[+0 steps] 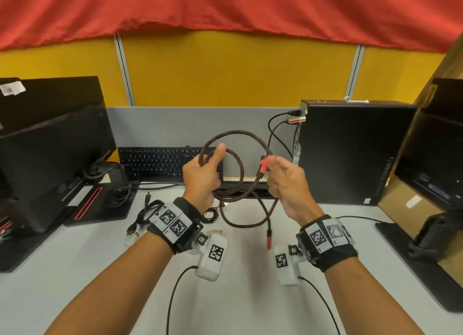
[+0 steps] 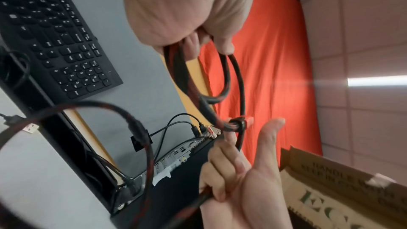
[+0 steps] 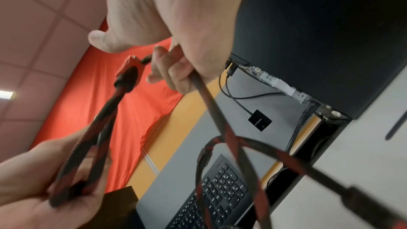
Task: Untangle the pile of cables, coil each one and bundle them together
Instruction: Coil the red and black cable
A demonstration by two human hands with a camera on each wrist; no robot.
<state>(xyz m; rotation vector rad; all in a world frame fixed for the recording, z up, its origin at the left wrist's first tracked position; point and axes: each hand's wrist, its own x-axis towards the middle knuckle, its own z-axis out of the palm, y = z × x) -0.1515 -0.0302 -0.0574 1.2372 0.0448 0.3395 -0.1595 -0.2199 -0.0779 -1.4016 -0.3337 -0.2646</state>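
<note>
Both hands [image 1: 200,174] grip the braided cable [image 1: 238,164] aloft

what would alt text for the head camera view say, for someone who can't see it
Over a white desk, a person's left hand grips loops of a red-and-black braided cable while the right hand pinches it beside its red plug. Behind them are a black keyboard and a desktop computer; other black cables lie at left.

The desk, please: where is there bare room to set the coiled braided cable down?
The white desk is bare between the forearms and right of the hanging red connector, toward the monitor stand. It is crowded by the black cables beside the left hand.
</note>
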